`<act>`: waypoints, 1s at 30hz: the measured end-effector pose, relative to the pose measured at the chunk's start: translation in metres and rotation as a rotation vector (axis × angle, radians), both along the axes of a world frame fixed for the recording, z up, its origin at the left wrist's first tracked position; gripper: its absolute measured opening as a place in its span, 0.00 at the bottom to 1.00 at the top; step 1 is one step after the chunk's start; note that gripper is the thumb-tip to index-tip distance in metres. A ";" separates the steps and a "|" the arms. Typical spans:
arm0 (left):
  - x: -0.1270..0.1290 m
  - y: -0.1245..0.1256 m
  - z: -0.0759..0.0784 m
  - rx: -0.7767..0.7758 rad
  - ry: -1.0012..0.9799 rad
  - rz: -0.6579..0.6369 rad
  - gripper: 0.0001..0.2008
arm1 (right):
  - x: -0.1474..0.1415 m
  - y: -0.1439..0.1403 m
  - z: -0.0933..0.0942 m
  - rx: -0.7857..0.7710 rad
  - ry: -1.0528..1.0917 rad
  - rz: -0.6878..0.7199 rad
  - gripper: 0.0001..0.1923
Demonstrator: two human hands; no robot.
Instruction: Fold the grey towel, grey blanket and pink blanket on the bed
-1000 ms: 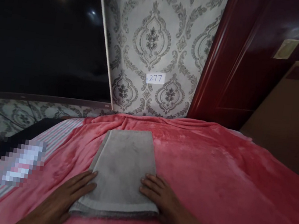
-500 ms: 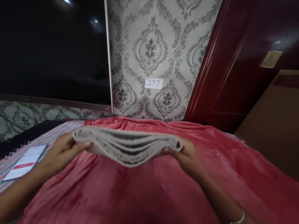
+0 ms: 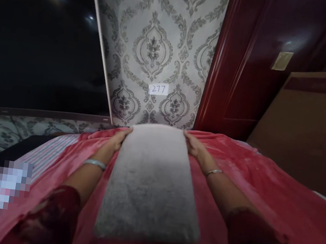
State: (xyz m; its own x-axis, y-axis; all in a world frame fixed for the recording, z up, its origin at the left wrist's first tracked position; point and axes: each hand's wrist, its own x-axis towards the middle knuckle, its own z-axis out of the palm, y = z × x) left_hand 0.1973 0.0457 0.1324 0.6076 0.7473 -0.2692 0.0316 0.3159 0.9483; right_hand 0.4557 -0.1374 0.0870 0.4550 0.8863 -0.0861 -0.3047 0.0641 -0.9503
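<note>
Both of my arms are reaching out toward twelve o'clock across the bed, over the pink blanket (image 3: 262, 192). I am holding the far end of a long grey towel (image 3: 152, 177), which is lying flat on the blanket as a strip running from six o'clock up to twelve o'clock, straight ahead of me. My left hand (image 3: 120, 136) is gripping its far corner at about eleven o'clock, fingers curled onto the edge. My right hand (image 3: 193, 145) is gripping the opposite far corner at about one o'clock. Each wrist is wearing a thin bangle, the left one (image 3: 94, 163) and the right one (image 3: 213, 171). At twelve o'clock beyond the towel, patterned wallpaper is showing a small white label (image 3: 158, 89) marked 277. At two o'clock a dark red door (image 3: 243, 68) is standing. At eight o'clock a striped sheet (image 3: 39, 157) is peeking out beside the blanket.
</note>
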 end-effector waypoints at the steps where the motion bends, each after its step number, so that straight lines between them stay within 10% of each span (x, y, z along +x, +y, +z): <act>1: 0.003 0.001 -0.023 -0.024 0.021 -0.016 0.14 | 0.002 -0.001 -0.026 -0.068 0.032 0.003 0.19; 4: -0.002 0.003 -0.079 -0.060 0.035 -0.054 0.12 | 0.002 -0.015 -0.087 -0.128 0.073 -0.009 0.13; 7: -0.011 0.010 -0.103 -0.063 0.009 -0.086 0.10 | 0.001 -0.028 -0.116 -0.038 0.072 -0.016 0.08; 21: -0.028 -0.008 -0.103 -0.057 0.076 -0.113 0.19 | -0.012 -0.035 -0.111 -0.128 0.001 0.047 0.22; 30: -0.009 -0.007 -0.110 0.127 0.041 0.146 0.15 | -0.016 -0.007 -0.116 0.031 -0.324 -0.309 0.22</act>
